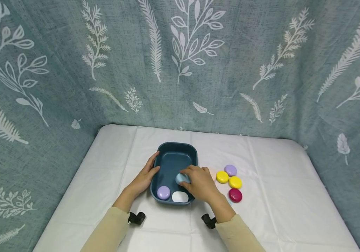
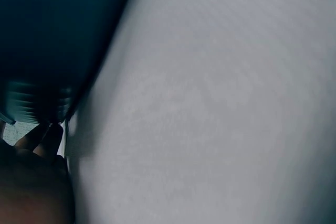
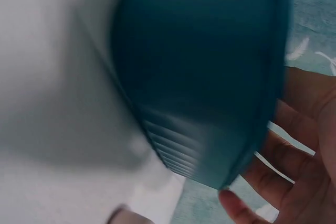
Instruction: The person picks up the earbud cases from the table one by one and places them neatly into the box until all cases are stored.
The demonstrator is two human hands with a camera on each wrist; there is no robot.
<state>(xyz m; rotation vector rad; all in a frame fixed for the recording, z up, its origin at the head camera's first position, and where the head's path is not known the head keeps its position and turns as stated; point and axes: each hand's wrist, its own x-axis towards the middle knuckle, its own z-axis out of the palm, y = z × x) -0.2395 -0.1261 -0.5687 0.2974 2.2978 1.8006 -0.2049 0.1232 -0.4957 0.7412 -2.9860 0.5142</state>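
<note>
A dark teal bin (image 1: 176, 148) with rounded corners stands on the white cloth. My left hand (image 1: 143, 178) rests along its left wall, thumb on the rim and fingers fairly straight against the side. My right hand (image 1: 202, 183) reaches over the right wall and pinches a light blue round disc (image 1: 181, 178) between thumb and fingers inside the bin. Near the bin's front lie a purple disc (image 1: 163, 192) and a white disc (image 1: 180, 197). In the right wrist view, the right hand's fingers (image 3: 262, 177) show over the bin's rim; the disc is hidden there.
Right of the bin lie another purple disc (image 1: 230, 170), two yellow discs (image 1: 222, 177) and a dark red disc (image 1: 235, 195). A pale peach disc (image 1: 212, 174) is partly hidden behind the right hand. A leaf-patterned curtain (image 1: 173, 98) encloses the table.
</note>
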